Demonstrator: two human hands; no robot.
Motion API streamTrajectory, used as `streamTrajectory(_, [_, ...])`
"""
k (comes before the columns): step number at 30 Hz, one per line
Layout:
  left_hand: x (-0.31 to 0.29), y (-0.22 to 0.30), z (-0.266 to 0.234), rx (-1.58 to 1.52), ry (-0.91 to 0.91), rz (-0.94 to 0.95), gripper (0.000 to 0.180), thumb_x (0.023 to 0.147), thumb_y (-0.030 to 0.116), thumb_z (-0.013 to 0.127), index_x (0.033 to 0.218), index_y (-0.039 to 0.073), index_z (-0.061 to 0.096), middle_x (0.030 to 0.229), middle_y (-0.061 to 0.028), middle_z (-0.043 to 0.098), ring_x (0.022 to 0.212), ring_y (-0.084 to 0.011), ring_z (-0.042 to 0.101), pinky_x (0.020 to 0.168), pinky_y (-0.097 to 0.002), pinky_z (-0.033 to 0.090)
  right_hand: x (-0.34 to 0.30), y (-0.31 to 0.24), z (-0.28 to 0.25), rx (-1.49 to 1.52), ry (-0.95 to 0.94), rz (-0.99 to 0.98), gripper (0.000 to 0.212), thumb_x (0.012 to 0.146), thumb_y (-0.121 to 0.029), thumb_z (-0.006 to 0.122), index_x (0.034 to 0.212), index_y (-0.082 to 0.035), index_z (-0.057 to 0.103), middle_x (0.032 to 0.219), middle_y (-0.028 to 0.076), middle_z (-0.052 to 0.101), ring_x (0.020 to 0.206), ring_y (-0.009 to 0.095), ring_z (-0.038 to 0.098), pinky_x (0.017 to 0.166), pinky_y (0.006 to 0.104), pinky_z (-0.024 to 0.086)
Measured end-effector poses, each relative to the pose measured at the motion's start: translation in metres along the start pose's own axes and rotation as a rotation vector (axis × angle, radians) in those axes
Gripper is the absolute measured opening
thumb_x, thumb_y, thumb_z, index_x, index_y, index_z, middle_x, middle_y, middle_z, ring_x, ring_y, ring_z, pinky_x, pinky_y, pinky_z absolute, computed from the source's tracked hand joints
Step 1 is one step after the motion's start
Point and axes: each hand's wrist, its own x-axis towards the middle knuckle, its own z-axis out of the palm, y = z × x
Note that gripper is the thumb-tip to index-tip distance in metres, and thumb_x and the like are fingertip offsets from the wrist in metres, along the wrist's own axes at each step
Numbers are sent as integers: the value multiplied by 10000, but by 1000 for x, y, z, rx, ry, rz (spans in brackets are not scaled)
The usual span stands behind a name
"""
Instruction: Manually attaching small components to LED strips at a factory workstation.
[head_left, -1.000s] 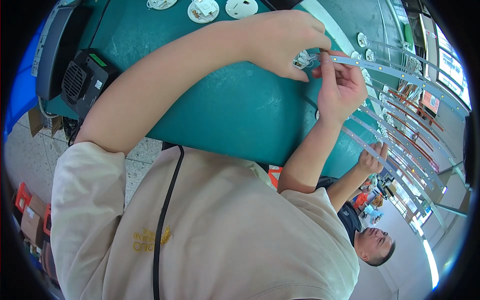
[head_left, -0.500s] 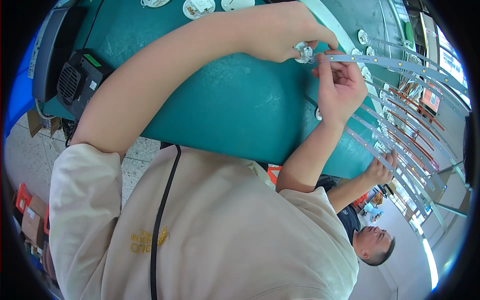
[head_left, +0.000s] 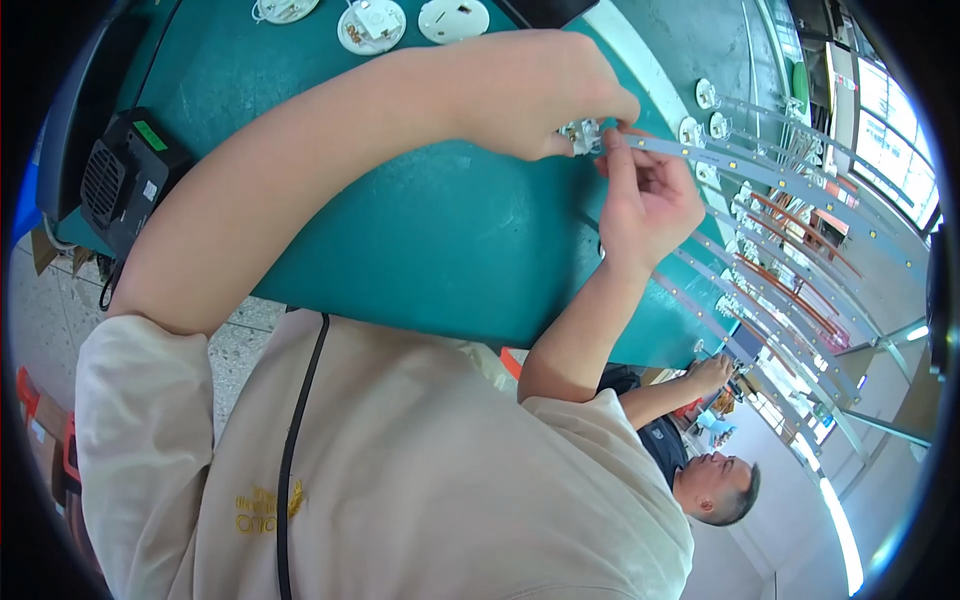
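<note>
Two bare hands meet in the head view above the right-hand part of a green surface [head_left: 430,240], well in from its near edge, which runs along the person's torso. The left hand [head_left: 565,95] reaches across from the left with its wrist bent; its thumb and bent fingers grasp a small white part [head_left: 583,137], partly hidden by the hand. The right hand [head_left: 650,200] comes up from the near edge, palm turned partly upward, with thumb and forefinger pinching the end of a long pale light strip [head_left: 735,165] dotted with small yellow squares. The white part and the strip's end sit just beside each other between the hands; whether they touch is too small to tell. From the right fingers, the strip stretches outward past the right side of the surface.

Three round white discs [head_left: 371,26] lie in a row toward the far edge, the middle one carrying a small block. A dark flat object [head_left: 545,8] is near the far right corner, next to a pale border [head_left: 645,75]. At the left end stands a black box [head_left: 130,175] with a grille and a green label. On the right, several more strips [head_left: 770,120] lie side by side, with small round white pieces [head_left: 707,93] at their ends. Beyond them, a co-worker [head_left: 665,440] in a dark top raises a hand [head_left: 710,373].
</note>
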Motion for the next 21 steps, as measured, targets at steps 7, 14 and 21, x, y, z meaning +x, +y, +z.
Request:
streamTrajectory(7, [-1,0,-4,-21,-82,-75,377,702,49,764,1053,33,627,861,-115,638,895,-300,628,752,-398,520,0,-12,5,114,44,49,167,796,56,763,952,79,709,824,121,714,663,128,661,568,225,523])
streamTrajectory(14, [0,-1,3,-31,-72,-84,423,693,43,772,1090,43,628,877,-112,639,901,-297,628,758,-393,523,-3,-8,1,67,78,56,218,787,71,765,994,82,695,792,123,727,663,123,667,595,215,510])
streamTrajectory(21, [-1,1,2,-32,-79,-103,430,691,48,774,1097,45,634,881,-108,642,918,-295,626,761,-393,523,-3,-5,5,84,97,48,208,790,63,768,983,78,692,759,110,723,643,108,651,592,212,495])
